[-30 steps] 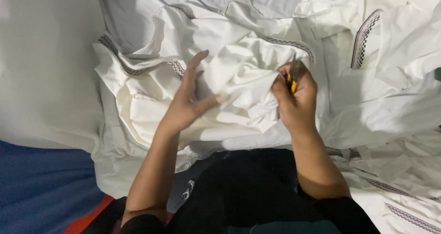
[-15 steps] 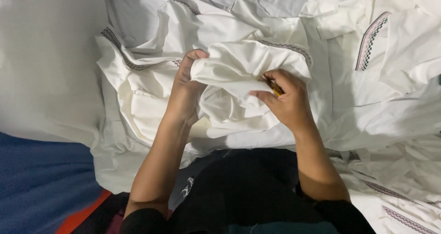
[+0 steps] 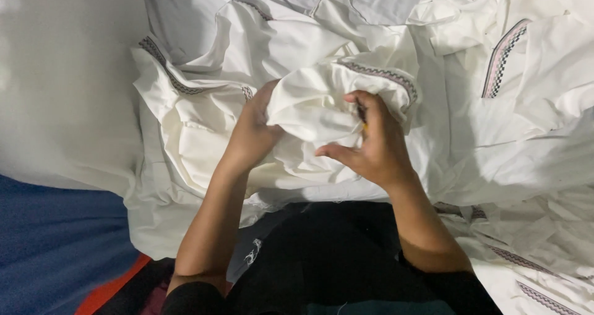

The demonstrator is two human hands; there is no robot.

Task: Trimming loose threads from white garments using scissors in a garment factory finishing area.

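Note:
A white garment (image 3: 309, 105) with a dark patterned trim lies bunched in front of me. My left hand (image 3: 253, 132) is tucked under a raised fold of it and grips the cloth from below. My right hand (image 3: 371, 145) rests on the same fold from the right, fingers curled, with a small yellow tool (image 3: 365, 126) just showing between the fingers. Most of that tool is hidden by the hand and cloth.
More white garments with patterned trim (image 3: 501, 61) are heaped at the right and lower right (image 3: 532, 253). A plain white sheet (image 3: 62, 92) covers the left side. Blue fabric (image 3: 55, 247) with an orange-red edge (image 3: 114, 287) lies at the lower left. My dark clothing (image 3: 334, 253) fills the bottom centre.
My left hand went from lying flat on the cloth to gripping a fold and lifting it. My right hand moved left onto that fold, so the two hands are closer together.

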